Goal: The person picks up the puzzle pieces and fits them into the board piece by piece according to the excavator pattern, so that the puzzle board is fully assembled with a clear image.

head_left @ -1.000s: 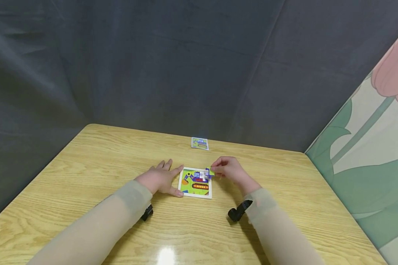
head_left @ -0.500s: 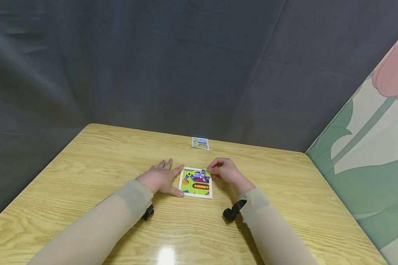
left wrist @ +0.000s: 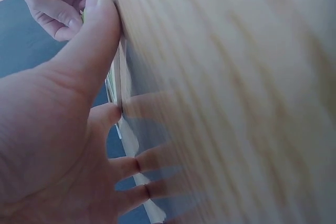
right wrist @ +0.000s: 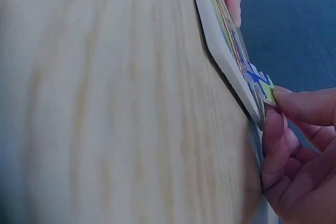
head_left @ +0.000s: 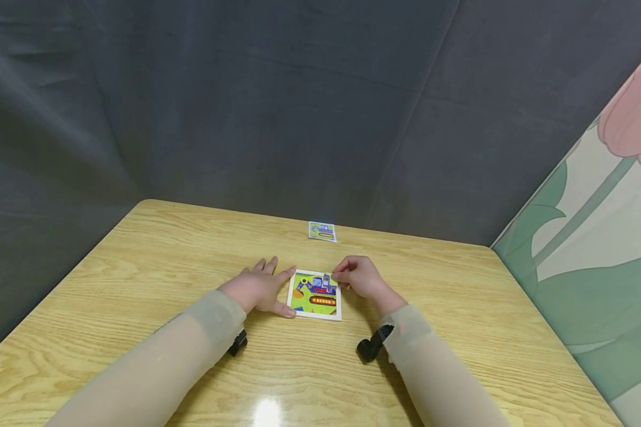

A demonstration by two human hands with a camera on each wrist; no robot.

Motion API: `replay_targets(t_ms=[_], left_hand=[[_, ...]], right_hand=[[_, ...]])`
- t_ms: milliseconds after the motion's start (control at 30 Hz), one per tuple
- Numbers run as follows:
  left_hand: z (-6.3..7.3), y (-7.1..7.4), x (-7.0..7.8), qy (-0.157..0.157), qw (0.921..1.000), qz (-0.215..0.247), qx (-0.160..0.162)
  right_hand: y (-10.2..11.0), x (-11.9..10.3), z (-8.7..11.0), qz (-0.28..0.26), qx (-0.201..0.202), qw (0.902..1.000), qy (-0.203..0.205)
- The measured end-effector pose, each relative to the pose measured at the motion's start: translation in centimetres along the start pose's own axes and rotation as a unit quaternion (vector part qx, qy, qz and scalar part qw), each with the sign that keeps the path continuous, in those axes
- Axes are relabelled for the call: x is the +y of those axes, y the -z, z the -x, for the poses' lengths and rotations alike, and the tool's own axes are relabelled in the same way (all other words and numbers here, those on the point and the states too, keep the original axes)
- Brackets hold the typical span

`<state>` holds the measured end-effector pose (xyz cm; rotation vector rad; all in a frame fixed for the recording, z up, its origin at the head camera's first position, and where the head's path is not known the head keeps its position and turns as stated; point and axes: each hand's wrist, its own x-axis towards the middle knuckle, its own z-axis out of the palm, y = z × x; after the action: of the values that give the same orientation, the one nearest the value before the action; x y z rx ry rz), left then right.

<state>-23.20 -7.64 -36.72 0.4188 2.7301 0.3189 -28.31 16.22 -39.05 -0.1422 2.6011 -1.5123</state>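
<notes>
A square jigsaw puzzle (head_left: 314, 299) with a white frame lies on the table, showing a blue excavator with orange-and-red tracks on green. My left hand (head_left: 257, 290) rests at its left side with fingers spread, the thumb and index finger touching the frame's edge. At the upper right corner, my right hand (head_left: 361, 277) pinches a small puzzle piece (right wrist: 262, 83) between thumb and fingers. The piece is blue, white and green. In the right wrist view it tilts up from the board at that corner; whether any edge is seated is hard to tell.
A small picture card (head_left: 322, 231) with a similar excavator lies near the table's far edge. Wood-grain tabletop (head_left: 192, 249) surrounds the puzzle. A dark curtain (head_left: 278, 118) hangs behind, and a flower-patterned panel (head_left: 609, 267) stands along the right side.
My right hand has moved slightly left and toward me, bringing the puzzle piece from above the right edge onto the upper right corner. The left hand has stayed in place.
</notes>
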Motion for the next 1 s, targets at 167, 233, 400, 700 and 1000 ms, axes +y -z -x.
replay_targets(t_ms=[167,233,400,700,1000], left_hand=[[-0.10,-0.07,-0.08,-0.001,1.0000,-0.003,0.001],[-0.16,-0.12,-0.13,-0.002,1.0000,-0.007,0.001],[-0.24,-0.18,-0.18,-0.001,0.9999,-0.010,0.001],[-0.44,-0.32,-0.36,-0.001,1.0000,-0.009,0.002],[-0.37,-0.22,-0.33,-0.003,1.0000,-0.004,0.004]], right_hand=[[-0.14,-0.10,0.01,0.002,0.007,1.0000,-0.001],[-0.16,-0.07,0.00,0.009,0.004,1.0000,0.001],[-0.12,0.18,-0.11,0.030,-0.006,0.9995,0.010],[-0.08,-0.16,0.10,0.081,-0.035,0.9957,0.028],[-0.29,-0.28,0.09,0.108,-0.043,0.9926,0.034]])
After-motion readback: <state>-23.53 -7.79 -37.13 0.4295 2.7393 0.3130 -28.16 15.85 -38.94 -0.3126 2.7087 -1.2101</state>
